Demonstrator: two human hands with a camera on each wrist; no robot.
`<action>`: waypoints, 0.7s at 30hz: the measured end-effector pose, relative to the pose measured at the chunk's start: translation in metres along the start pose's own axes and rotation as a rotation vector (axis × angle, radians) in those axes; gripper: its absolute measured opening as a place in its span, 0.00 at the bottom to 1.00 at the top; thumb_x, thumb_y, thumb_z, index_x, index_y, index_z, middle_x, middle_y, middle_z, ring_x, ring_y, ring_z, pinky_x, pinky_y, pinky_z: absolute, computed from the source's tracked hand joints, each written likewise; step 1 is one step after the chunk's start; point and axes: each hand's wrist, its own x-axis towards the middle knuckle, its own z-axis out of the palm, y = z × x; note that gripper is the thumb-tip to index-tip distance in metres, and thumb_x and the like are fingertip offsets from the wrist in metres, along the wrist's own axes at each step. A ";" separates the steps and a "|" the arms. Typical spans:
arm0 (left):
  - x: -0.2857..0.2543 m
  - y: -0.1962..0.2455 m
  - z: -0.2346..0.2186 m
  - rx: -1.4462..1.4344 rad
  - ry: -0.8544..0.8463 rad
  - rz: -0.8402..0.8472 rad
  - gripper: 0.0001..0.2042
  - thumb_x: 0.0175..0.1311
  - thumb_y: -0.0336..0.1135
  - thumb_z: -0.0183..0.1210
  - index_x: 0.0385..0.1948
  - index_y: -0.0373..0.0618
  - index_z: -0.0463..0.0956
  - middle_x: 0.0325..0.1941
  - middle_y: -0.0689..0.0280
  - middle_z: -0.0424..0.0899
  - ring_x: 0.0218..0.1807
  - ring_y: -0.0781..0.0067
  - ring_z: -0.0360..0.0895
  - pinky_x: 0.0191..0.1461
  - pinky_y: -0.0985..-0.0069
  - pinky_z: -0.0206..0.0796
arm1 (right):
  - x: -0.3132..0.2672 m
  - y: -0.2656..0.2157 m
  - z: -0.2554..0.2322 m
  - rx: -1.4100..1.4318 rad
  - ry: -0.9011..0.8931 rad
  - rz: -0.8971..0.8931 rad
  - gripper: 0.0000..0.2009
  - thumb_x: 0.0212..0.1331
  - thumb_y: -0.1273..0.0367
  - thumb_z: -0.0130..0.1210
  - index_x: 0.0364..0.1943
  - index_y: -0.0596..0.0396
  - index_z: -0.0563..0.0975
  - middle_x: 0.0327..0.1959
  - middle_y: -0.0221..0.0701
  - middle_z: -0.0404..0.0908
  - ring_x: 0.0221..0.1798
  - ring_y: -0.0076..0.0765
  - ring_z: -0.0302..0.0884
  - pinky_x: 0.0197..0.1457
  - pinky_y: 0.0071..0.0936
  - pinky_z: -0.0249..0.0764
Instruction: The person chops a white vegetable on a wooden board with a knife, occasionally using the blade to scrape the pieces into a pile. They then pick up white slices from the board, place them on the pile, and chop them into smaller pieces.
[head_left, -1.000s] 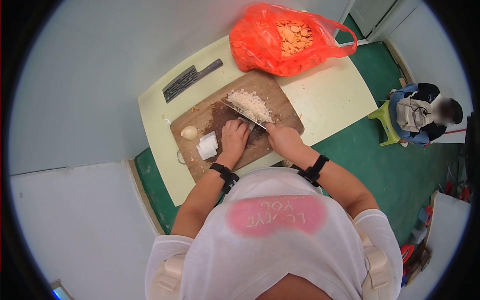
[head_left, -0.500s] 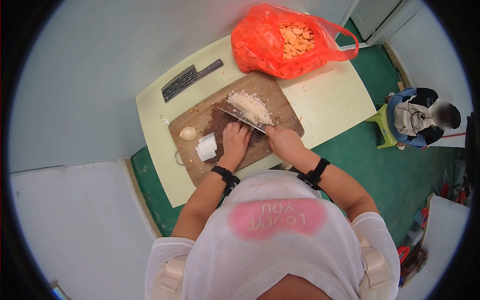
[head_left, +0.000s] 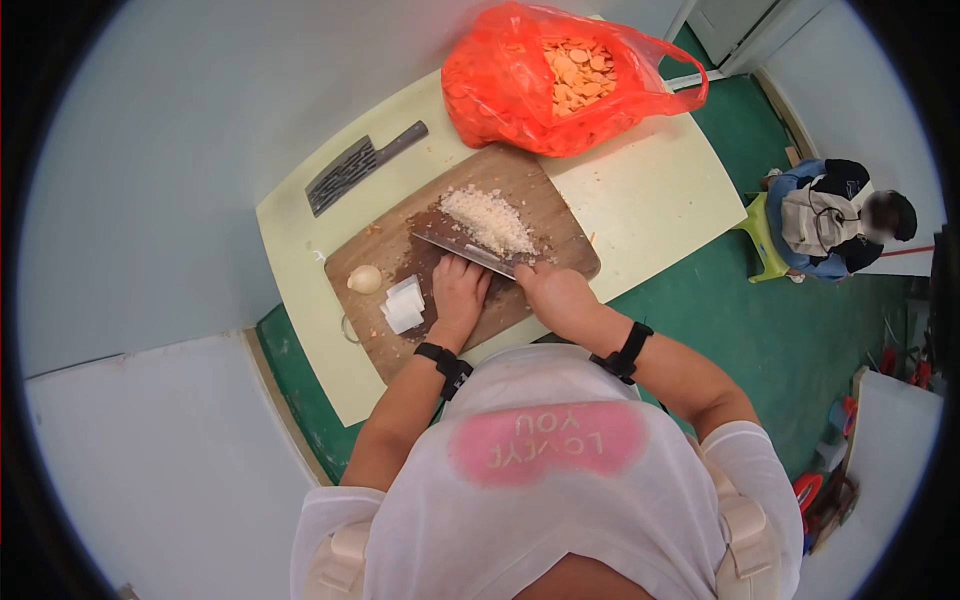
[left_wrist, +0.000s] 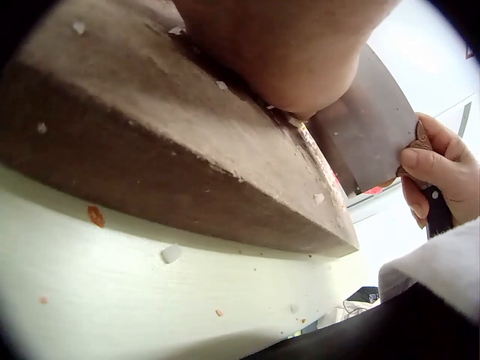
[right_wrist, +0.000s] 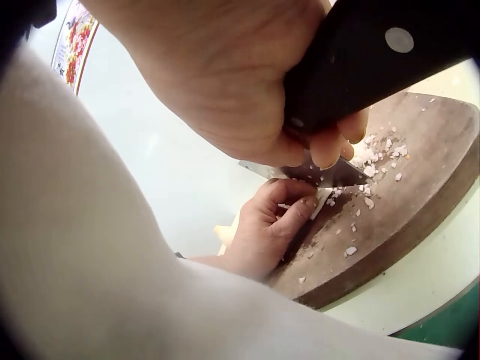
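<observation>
My right hand (head_left: 560, 298) grips the black handle (right_wrist: 360, 67) of a cleaver (head_left: 465, 253). Its blade slants across the wooden cutting board (head_left: 385, 240), right beside the fingertips of my left hand (head_left: 460, 298). With bent fingers and thumb, the left hand pinches a white slice (right_wrist: 321, 202) against the board, mostly covered by the hand. Beyond the blade lies a heap of finely chopped pale bits (head_left: 488, 220). Left of my left hand are overlapping white slabs (head_left: 404, 305) and a pale round vegetable (head_left: 364, 279).
A second cleaver (head_left: 360, 168) lies flat behind the board on the pale table (head_left: 650, 190). A red plastic bag (head_left: 500, 95) full of orange slices (head_left: 582, 75) stands at the back. To the right, a person (head_left: 825, 215) sits on a green stool (head_left: 765, 240).
The blade has shifted away from the chopped heap toward my left hand, and more of its face shows. My left hand stays at about the same spot on the board. The whole view has drifted slightly.
</observation>
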 end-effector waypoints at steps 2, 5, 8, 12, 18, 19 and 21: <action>0.000 -0.001 0.001 -0.002 0.009 0.005 0.11 0.48 0.32 0.63 0.35 0.46 0.79 0.41 0.61 0.76 0.47 0.54 0.70 0.49 0.60 0.62 | 0.000 0.000 -0.002 -0.001 -0.006 0.003 0.07 0.55 0.74 0.48 0.38 0.59 0.70 0.31 0.46 0.77 0.33 0.53 0.80 0.33 0.44 0.76; 0.000 -0.001 0.001 -0.001 0.021 0.004 0.10 0.48 0.32 0.63 0.34 0.46 0.79 0.41 0.61 0.76 0.46 0.54 0.71 0.49 0.60 0.62 | 0.005 0.001 0.000 0.002 -0.002 -0.013 0.07 0.55 0.74 0.48 0.38 0.59 0.70 0.32 0.47 0.77 0.33 0.53 0.80 0.33 0.43 0.77; -0.002 -0.002 0.003 -0.010 0.025 -0.001 0.10 0.48 0.31 0.63 0.34 0.46 0.78 0.40 0.62 0.76 0.46 0.55 0.71 0.48 0.61 0.63 | 0.021 -0.003 0.011 -0.014 -0.003 -0.007 0.07 0.55 0.74 0.49 0.38 0.59 0.71 0.33 0.48 0.77 0.32 0.53 0.81 0.33 0.42 0.77; -0.001 -0.004 0.003 -0.010 0.041 0.019 0.10 0.47 0.29 0.62 0.34 0.45 0.79 0.38 0.62 0.76 0.44 0.55 0.71 0.44 0.62 0.62 | 0.031 -0.009 0.013 -0.016 0.019 -0.003 0.07 0.54 0.74 0.50 0.38 0.59 0.71 0.33 0.48 0.77 0.33 0.53 0.81 0.33 0.42 0.78; -0.003 -0.003 0.001 -0.020 0.053 0.002 0.10 0.48 0.30 0.62 0.34 0.46 0.78 0.39 0.62 0.76 0.45 0.55 0.72 0.47 0.62 0.63 | 0.021 -0.008 -0.004 -0.037 -0.007 0.031 0.07 0.54 0.75 0.50 0.38 0.59 0.71 0.33 0.47 0.77 0.32 0.52 0.81 0.33 0.41 0.78; -0.004 -0.002 0.001 -0.022 0.052 0.002 0.10 0.48 0.30 0.62 0.34 0.46 0.78 0.39 0.62 0.76 0.45 0.55 0.72 0.47 0.62 0.63 | 0.017 -0.008 -0.002 -0.038 -0.009 0.033 0.07 0.54 0.75 0.50 0.38 0.59 0.71 0.33 0.47 0.77 0.32 0.52 0.81 0.33 0.41 0.78; -0.002 -0.002 0.001 -0.025 0.050 -0.001 0.10 0.48 0.28 0.62 0.34 0.43 0.79 0.39 0.59 0.76 0.45 0.53 0.71 0.46 0.62 0.63 | 0.012 -0.005 0.002 -0.049 0.025 -0.015 0.08 0.53 0.75 0.51 0.37 0.59 0.71 0.32 0.47 0.77 0.31 0.51 0.81 0.32 0.41 0.78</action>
